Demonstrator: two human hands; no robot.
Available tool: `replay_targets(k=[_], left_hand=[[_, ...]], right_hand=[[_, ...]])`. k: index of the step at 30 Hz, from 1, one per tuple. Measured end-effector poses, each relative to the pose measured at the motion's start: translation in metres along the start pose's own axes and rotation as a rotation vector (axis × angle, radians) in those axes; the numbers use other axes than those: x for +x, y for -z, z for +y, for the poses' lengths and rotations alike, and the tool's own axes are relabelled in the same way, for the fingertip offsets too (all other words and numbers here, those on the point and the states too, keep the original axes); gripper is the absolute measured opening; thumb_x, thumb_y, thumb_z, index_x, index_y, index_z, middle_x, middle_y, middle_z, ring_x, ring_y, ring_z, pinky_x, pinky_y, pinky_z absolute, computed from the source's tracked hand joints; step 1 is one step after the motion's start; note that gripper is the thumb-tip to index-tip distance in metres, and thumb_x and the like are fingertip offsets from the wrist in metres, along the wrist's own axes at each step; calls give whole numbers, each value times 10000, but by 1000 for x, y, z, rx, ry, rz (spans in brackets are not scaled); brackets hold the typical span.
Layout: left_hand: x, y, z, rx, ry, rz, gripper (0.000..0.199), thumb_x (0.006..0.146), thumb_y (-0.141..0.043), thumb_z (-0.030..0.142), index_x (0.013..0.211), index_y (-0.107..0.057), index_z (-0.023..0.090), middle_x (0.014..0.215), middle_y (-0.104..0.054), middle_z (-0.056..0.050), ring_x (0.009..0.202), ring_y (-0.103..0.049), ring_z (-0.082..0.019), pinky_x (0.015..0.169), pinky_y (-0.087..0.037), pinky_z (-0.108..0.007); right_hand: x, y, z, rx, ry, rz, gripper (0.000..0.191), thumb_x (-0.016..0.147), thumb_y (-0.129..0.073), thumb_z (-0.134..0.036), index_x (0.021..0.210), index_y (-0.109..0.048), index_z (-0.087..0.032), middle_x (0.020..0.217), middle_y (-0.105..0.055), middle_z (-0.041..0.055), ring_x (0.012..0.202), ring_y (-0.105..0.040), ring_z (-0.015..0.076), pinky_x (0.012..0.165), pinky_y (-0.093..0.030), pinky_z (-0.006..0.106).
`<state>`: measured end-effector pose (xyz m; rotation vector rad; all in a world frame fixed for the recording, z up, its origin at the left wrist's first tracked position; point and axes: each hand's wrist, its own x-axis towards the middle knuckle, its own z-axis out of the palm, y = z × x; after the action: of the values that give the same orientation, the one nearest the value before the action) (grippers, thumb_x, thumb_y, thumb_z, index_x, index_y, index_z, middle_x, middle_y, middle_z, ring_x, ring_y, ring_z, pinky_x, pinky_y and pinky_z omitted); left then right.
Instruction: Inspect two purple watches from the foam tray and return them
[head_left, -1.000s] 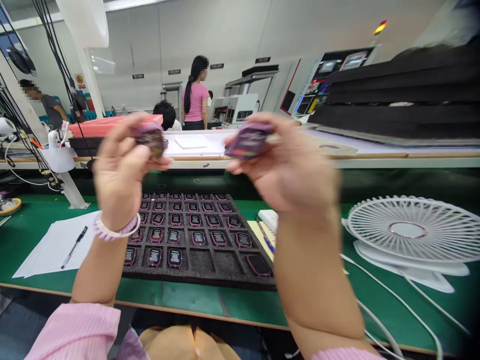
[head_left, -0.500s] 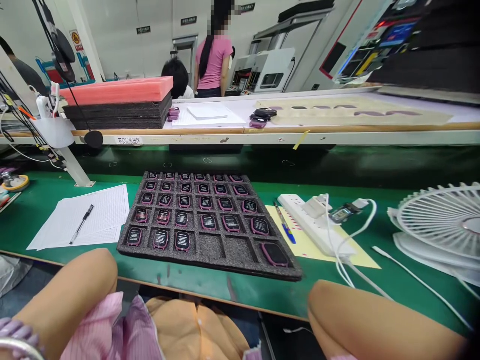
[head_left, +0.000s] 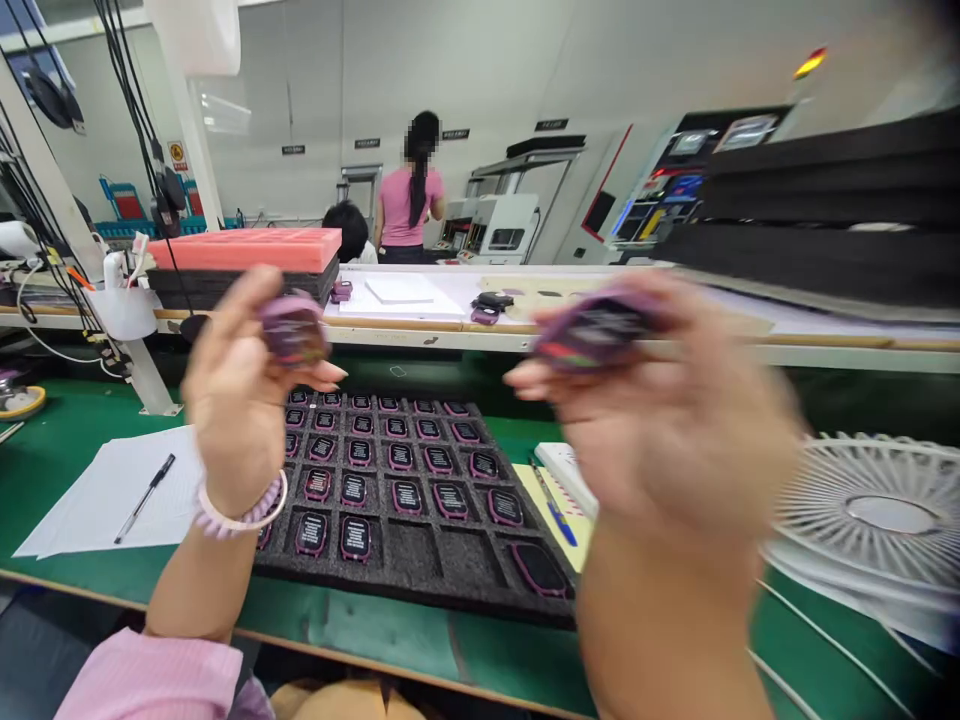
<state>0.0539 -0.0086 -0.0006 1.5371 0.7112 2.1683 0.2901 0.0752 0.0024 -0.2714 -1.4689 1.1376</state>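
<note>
My left hand [head_left: 236,400] is raised above the left side of the tray, closed on a purple-cased smartwatch body [head_left: 294,330] without a strap. Blurred by motion, my right hand [head_left: 667,420] grips a second purple watch body [head_left: 600,328], its dark screen partly facing me. Below both hands lies a dark grey foam tray [head_left: 469,562] with rows of square pockets. Most of these carry purple watches with white text on their screens, such as this watch [head_left: 355,538]. Two front-row pockets have nothing in them. A watch [head_left: 540,568] at the front right corner has a dark screen.
Paper sheets [head_left: 67,500] with a black pen [head_left: 146,498] lie left. A blue pen [head_left: 555,505], a white power strip [head_left: 566,475] and a white fan [head_left: 885,510] are right. Across the back runs a shelf [head_left: 420,335] holding red foam [head_left: 247,248]. A person [head_left: 405,205] stands beyond.
Both hands have come up into view from the lower edges, each with a watch in it. The camera view has tilted up. The person in pink has turned slightly.
</note>
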Motion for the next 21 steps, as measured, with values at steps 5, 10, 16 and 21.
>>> replay_targets(k=[5,10,16,21], left_hand=[[7,-9,-60,-182,575,-189,650,839,-695,431,1393,-525,137,936,-662,-70,659,-679,-164,599,-587,-243],[-1,-11,-78,-139,606,-202,755,783,-739,316,1462,-445,164,1002,-657,-56,697,-697,-152,643,-592,-218],[-2,-12,-81,-6,468,-246,719,754,-766,262,1405,-482,145,1071,-667,-88,710,-692,-127,655,-598,-190],[-2,-12,-84,32,413,-246,608,760,-769,270,1309,-533,158,1054,-678,-79,686,-673,-109,640,-596,-179]], right_hand=[[11,-9,57,261,-337,-91,660,773,-883,-663,1170,-617,-208,1071,-697,108,746,-689,206,653,-587,291],[8,-7,84,274,-401,-112,597,778,-912,-448,1223,-593,-209,1116,-691,94,773,-692,181,696,-578,264],[6,-6,83,253,-387,-153,639,722,-886,-256,1266,-554,-216,1139,-684,83,748,-687,167,696,-577,262],[4,-7,84,194,-333,-162,625,747,-856,-258,1284,-538,-227,1122,-673,72,736,-672,168,666,-569,276]])
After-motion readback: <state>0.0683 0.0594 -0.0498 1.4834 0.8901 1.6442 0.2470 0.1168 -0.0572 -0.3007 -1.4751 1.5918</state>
